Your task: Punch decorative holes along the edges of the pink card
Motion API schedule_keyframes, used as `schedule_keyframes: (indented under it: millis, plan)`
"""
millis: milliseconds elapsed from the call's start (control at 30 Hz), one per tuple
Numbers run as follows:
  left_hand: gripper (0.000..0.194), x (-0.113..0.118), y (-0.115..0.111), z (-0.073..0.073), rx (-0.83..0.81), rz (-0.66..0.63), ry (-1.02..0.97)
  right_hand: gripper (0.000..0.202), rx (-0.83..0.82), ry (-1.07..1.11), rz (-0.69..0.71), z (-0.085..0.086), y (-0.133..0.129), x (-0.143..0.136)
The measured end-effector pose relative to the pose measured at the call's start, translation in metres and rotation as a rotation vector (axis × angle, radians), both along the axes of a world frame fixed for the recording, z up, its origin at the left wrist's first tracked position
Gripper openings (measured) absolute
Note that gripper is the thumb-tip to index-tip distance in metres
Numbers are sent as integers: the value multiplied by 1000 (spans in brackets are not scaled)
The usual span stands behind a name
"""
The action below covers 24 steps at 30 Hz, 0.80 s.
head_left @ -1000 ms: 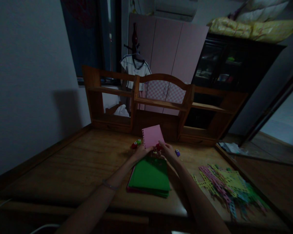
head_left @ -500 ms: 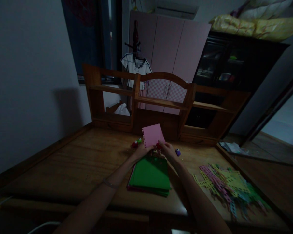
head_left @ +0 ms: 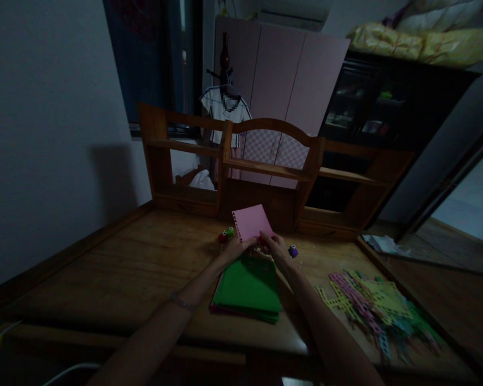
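Spanning the foreground, a wooden desk (head_left: pixel 156 268) carries bright cut-paper strips (head_left: pixel 366 300) at right and a green-topped paper stack (head_left: pixel 247 289) mid-desk. Just beyond the stack, a pink sheet (head_left: pixel 251 222) (notched along one edge) is pinched by the left hand (head_left: pixel 235 249); the right hand (head_left: pixel 277 248) has its fingers closed around a small red object (head_left: pixel 262 240) at the sheet's near edge.
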<state>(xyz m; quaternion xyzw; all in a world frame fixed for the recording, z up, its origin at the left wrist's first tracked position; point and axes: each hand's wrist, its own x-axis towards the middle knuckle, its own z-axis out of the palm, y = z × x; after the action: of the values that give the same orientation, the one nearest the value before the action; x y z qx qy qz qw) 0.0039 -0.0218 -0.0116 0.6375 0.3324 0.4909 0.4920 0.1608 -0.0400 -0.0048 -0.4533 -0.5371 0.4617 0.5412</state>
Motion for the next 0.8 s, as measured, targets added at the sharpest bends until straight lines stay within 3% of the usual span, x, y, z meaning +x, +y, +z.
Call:
schedule_keyframes:
  millis: [167, 400, 567, 800]
  plan:
    - [44, 0, 2, 2, -49, -11, -84, 50, -13, -1, -22, 2, -1, -1]
    - [39, -3, 13, -8, 10, 53, -43, 52, -18, -102, -71, 4, -2, -1]
    - [35, -3, 20, -15, 25, 144, -3, 52, 5, -48, -19, -1, 3, 1]
    - [36, -4, 18, -13, 35, 182, 45, 55, -16, -51, 20, -1, 2, 3]
